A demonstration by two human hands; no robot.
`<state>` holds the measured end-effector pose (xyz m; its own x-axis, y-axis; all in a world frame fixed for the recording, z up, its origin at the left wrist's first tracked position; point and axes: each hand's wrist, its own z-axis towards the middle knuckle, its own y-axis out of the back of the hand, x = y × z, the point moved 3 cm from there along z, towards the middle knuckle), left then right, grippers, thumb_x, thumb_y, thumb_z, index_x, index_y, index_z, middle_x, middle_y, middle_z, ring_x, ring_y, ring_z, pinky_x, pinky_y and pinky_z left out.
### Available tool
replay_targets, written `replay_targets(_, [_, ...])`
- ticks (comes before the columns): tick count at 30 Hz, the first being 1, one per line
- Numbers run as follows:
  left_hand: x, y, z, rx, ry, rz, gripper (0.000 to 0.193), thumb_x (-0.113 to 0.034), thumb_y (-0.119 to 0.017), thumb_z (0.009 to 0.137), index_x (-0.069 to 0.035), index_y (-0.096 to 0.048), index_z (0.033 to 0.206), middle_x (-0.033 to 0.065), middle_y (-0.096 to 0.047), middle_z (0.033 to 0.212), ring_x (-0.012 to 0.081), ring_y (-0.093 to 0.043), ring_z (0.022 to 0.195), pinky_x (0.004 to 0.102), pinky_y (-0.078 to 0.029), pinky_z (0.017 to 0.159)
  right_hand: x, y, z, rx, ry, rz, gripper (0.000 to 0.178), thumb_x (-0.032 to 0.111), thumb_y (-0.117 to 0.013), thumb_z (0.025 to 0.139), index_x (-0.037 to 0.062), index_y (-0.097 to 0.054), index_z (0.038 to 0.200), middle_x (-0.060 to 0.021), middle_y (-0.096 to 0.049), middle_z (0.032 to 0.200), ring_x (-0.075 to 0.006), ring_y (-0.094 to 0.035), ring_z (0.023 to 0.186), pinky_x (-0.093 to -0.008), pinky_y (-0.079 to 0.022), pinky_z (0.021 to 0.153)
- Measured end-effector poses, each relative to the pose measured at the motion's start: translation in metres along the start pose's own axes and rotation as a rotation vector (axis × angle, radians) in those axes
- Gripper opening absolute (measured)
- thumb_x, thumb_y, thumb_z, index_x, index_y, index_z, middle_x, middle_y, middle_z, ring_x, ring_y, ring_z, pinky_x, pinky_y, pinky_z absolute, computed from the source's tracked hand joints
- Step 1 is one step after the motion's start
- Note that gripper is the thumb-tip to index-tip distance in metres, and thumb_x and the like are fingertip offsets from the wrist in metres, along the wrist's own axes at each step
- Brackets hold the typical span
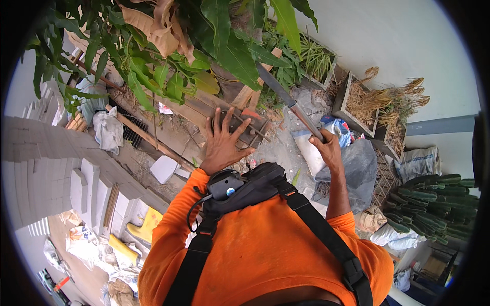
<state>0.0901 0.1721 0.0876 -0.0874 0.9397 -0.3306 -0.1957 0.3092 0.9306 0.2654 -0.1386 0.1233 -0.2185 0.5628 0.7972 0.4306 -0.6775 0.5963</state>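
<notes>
My right fingers (329, 137) wrap the near end of the metal bar (290, 101), slanting beside planks (196, 107) under my spread left fingers (227, 121); I'm probably positioning it, so next needs steady control.

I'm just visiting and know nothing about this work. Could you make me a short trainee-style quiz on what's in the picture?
1. Which hand grips the long bar?
2. True or false: the green cactus is on the right side of the picture.
3. How is the left hand held?
A) Clenched in a fist
B) Spread open
C) Wrapped around the bar

Key:
1. The right hand.
2. True.
3. B.
</notes>
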Motion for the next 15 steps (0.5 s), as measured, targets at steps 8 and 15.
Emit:
replay_targets(8, [-0.01,-0.014,-0.004,-0.044,0.08,0.103,0.084,-0.071,-0.067,0.082,-0.034,-0.049,0.155,0.0124,-0.025,0.169,0.0436,-0.014,0.156,0.0668,-0.008,0.124,-0.102,0.085,0.064,0.223,0.167,-0.175,0.057,0.056,-0.079,0.085,0.0004,-0.069,0.077,-0.004,-0.049,0.061,-0.0134,-0.046,0.061,-0.035,-0.037,0.056])
replay_targets(15, [-0.018,-0.016,-0.008,-0.073,0.077,0.152,0.084,-0.071,-0.065,0.084,-0.034,-0.045,0.157,0.0105,-0.023,0.17,0.042,-0.014,0.157,0.0654,-0.011,0.125,-0.098,0.105,0.134,0.326,0.358,-0.531,0.061,0.065,-0.079,0.078,0.0044,-0.075,0.081,-0.0092,-0.062,0.063,-0.0225,-0.062,0.061,-0.0389,-0.048,0.061])
